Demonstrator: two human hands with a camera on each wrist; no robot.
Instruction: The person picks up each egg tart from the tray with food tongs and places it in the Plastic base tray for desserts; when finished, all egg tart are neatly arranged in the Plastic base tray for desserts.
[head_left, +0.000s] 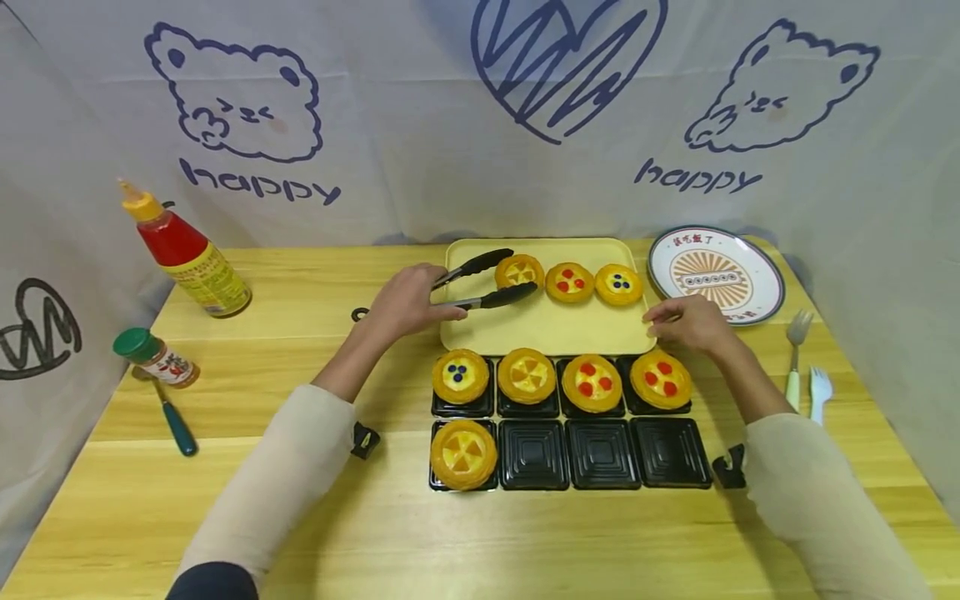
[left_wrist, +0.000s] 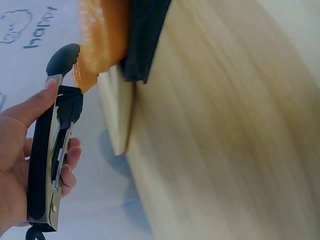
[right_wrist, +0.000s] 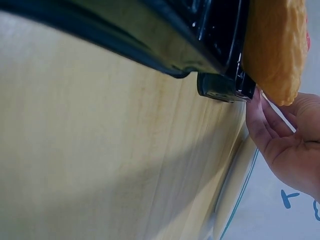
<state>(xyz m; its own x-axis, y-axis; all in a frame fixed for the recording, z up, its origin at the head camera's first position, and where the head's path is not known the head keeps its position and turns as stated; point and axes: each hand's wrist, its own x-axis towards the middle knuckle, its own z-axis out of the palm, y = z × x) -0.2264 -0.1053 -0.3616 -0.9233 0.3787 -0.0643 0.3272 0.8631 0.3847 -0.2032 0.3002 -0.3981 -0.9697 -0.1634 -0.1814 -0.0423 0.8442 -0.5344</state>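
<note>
Presently: left hand point(head_left: 408, 302), gripping tongs point(head_left: 501, 297), tips either side of one wedge-topped tart point(head_left: 521, 272); right hand point(head_left: 692, 323), pinching the edge of the yellow tray point(head_left: 540, 329).

Tongs point(head_left: 510, 295) you hold: black tips, metal arms, spread astride a round golden tart point(head_left: 520, 272) with orange wedges on its pale filling; contact unclear; tart face up, leftmost of three on the pale yellow tray point(head_left: 547, 325); just right of it, a red-dotted tart point(head_left: 569, 282), then a blue-dotted tart point(head_left: 618, 284); tray rectangular, flat, your grip at its right edge.
</note>
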